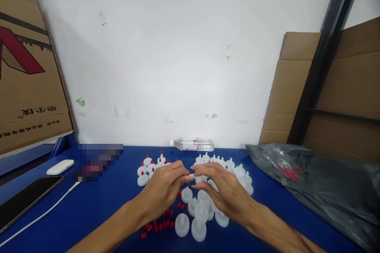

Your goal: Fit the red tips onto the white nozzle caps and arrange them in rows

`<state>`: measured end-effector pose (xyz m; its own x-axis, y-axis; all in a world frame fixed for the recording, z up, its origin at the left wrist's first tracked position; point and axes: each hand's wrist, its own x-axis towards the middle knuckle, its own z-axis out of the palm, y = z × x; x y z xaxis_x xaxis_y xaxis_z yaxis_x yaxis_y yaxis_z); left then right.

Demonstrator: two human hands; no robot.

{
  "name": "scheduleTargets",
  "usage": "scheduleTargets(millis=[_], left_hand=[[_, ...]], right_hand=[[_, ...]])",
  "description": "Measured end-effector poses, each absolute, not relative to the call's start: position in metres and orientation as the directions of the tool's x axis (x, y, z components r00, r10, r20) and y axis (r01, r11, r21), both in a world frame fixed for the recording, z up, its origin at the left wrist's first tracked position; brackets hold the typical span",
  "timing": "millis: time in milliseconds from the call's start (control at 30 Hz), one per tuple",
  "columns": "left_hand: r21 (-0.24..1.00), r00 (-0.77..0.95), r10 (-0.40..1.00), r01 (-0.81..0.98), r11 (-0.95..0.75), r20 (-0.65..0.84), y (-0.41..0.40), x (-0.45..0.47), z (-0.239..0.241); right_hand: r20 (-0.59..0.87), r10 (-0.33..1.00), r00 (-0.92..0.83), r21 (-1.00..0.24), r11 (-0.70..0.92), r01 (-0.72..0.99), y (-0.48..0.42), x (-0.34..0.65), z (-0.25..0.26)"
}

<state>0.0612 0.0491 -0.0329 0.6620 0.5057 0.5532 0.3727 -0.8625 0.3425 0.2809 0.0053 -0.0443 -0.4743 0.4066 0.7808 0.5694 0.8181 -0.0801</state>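
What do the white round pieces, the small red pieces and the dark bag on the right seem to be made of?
White round pieces: probably moulded plastic, slightly translucent, milky with a soft sheen. Small red pieces: likely plastic or rubber, opaque; too small to tell which. Dark bag: thin plastic film, glossy, shown by crumpled folds and bright reflections.

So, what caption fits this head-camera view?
Left hand and right hand pinch a white piece together above white caps and red plugs on a blue table.

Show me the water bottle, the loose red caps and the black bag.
water bottle point(192, 144), head view, its clear body.
loose red caps point(160, 226), head view, middle of the scatter.
black bag point(320, 178), head view, crinkled top.
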Motion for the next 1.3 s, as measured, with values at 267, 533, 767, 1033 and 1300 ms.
scheduleTargets(millis=[267, 533, 767, 1033, 1300], left_hand=[[0.561, 0.675, 0.605, 0.33, -0.759, 0.422, 0.048, 0.063, -0.029], [0.51, 0.482, 0.706, 0.488, -0.708, 0.519, 0.06, 0.06, -0.019], [0.172, 0.673, 0.643, 0.63, -0.757, 0.366, 0.07, 0.049, -0.027], [0.052, 0.636, 0.661, 0.704, -0.708, 0.397, 0.083, 0.047, -0.038], [0.092, 0.678, 0.653, 0.667, -0.74, 0.336, 0.079, 0.044, -0.029]], right_hand=[[0.796, 0.304, -0.524, 0.064, 0.818, 0.572, 0.011, 0.279, -0.049], [0.717, 0.415, -0.56, 0.169, 0.676, 0.717, 0.015, 0.289, -0.033], [0.732, 0.438, -0.521, 0.111, 0.678, 0.726, 0.013, 0.296, -0.028], [0.629, 0.598, -0.496, 0.024, 0.624, 0.781, 0.017, 0.297, -0.03], [0.411, 0.747, -0.524, -0.133, 0.617, 0.776, 0.019, 0.301, -0.036]])
